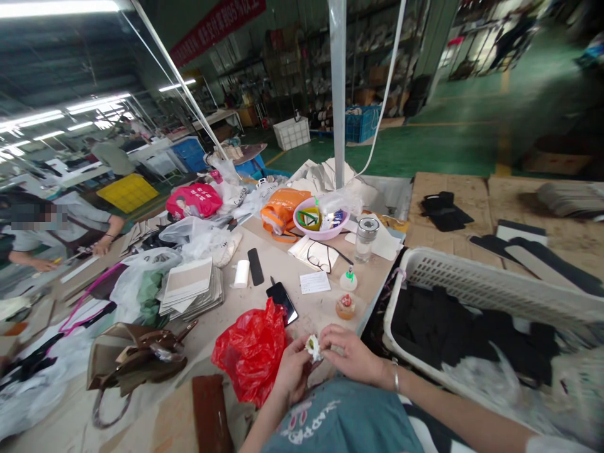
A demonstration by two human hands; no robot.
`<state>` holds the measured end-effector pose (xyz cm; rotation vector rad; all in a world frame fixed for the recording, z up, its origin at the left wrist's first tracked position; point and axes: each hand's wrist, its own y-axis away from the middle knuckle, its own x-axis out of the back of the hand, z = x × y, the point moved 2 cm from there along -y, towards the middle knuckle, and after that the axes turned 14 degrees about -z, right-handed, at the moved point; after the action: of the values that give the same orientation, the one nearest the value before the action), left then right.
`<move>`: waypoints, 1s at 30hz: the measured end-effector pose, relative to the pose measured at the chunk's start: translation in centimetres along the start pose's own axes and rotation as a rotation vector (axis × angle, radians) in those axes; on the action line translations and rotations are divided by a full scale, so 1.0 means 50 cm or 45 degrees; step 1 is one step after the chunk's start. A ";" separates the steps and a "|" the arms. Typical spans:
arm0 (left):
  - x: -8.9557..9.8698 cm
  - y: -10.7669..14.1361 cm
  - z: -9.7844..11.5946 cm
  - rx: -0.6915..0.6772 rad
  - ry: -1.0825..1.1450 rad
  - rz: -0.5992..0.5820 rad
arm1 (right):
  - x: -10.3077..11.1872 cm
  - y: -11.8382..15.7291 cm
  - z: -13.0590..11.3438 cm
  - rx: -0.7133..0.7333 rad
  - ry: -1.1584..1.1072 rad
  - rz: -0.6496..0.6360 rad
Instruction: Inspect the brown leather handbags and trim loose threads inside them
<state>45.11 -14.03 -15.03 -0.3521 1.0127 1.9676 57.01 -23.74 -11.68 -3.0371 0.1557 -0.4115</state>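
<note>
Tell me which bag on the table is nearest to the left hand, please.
The crumpled red plastic bag, close beside the left hand; the orange bag and the pink-red bag lie farther back.

the brown-topped table point(306, 253) bears a red bag point(252, 351), probably plastic, and a phone point(283, 302).

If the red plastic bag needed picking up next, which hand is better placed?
The left hand, I'd say: it is right beside the red bag, with the right hand farther off.
</note>
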 end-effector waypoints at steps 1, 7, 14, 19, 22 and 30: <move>0.002 0.001 0.000 0.010 0.012 0.012 | 0.001 0.001 -0.003 0.016 0.062 -0.020; -0.002 0.006 0.014 -0.035 0.092 -0.119 | 0.006 0.000 0.015 0.045 0.186 -0.005; -0.014 -0.003 0.013 -0.216 -0.004 -0.173 | 0.000 -0.001 0.052 -0.092 0.020 0.232; -0.003 -0.014 0.014 -0.323 -0.420 0.133 | -0.009 -0.002 0.069 -0.211 -0.362 0.233; 0.006 -0.018 0.020 -0.423 -0.535 0.209 | -0.006 -0.005 0.087 -0.275 -0.576 0.306; 0.018 -0.022 0.015 -0.515 -1.049 0.076 | -0.002 -0.019 0.113 -0.440 -0.730 0.178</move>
<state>45.55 -12.63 -15.67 0.2761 0.0998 2.0707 58.53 -22.46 -17.07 -3.2877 0.4334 0.5505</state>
